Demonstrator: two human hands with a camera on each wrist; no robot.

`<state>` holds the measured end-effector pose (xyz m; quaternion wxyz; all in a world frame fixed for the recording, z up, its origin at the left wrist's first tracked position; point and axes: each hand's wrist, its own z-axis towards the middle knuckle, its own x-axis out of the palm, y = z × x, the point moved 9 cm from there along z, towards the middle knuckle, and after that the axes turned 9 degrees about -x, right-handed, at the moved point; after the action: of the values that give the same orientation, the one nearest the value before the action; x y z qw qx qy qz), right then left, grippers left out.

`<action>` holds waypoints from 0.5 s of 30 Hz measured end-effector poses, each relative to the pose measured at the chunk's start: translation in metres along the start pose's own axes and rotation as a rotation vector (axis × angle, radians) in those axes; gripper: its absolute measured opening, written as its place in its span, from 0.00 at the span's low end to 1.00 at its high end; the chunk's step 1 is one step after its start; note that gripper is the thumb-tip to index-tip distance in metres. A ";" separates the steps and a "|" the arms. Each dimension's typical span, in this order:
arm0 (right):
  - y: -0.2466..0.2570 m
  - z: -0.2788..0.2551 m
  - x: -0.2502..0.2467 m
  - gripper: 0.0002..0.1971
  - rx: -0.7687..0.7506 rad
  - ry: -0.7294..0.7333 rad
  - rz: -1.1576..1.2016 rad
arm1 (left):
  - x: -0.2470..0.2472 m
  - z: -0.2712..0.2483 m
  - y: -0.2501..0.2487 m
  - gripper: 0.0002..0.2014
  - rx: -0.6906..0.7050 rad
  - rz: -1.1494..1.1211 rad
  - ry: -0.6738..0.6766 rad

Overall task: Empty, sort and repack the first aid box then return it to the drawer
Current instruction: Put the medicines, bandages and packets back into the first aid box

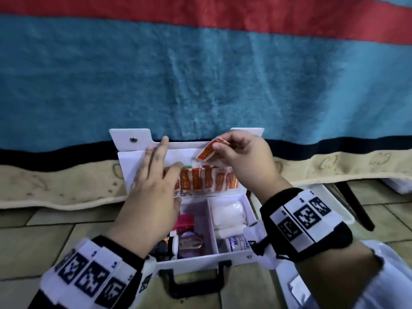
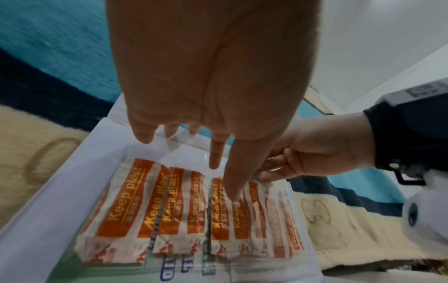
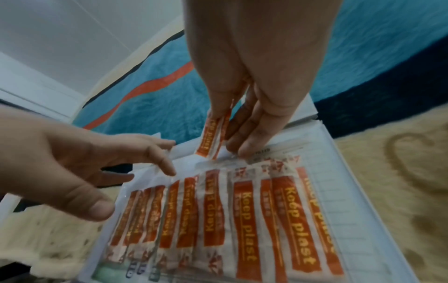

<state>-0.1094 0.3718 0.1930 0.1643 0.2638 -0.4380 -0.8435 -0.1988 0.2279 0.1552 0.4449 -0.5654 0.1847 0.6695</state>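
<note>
- My right hand (image 1: 245,161) pinches one orange "Keep plast" plaster (image 1: 211,150) between thumb and fingertips, lifted just above the row it belongs to; in the right wrist view the strip (image 3: 211,137) hangs down from the pinch with its lower end close to the pocket's top edge.
- Directly below that pinch, the row of plasters (image 1: 209,180) stands side by side behind a clear plastic pocket (image 3: 155,176) on the inside of the raised lid (image 1: 131,161) of the first aid box (image 1: 249,210).
- My left hand (image 1: 153,186) is spread wide and holds nothing; its fingers lie straight against the lid to the left of the pinch, and in the left wrist view one fingertip (image 2: 232,193) presses on the pocket over the plasters (image 2: 194,206).
- Nearer to me than both hands, the box's open tray is split by a divider: white gauze rolls (image 1: 227,212) and a labelled bandage roll (image 1: 236,241) sit under my right wrist, while a pink carton (image 1: 186,220), a dark bottle with a white cap (image 1: 166,245) and a small clear pouch (image 1: 190,243) sit under my left.
- The black carry handle (image 1: 196,279) faces me, closest of all.
- The box stands on a tiled floor (image 1: 40,241), its lid leaning back towards a teal, red and cream blanket (image 1: 200,74) beyond my fingertips.
</note>
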 end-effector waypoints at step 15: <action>0.002 -0.003 0.043 0.07 -0.052 0.360 -0.556 | 0.005 0.002 0.007 0.19 0.034 -0.093 0.014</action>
<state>-0.1427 0.3468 0.1808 0.0093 0.5139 -0.2916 -0.8067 -0.2058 0.2275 0.1493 0.4837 -0.5705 0.1726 0.6409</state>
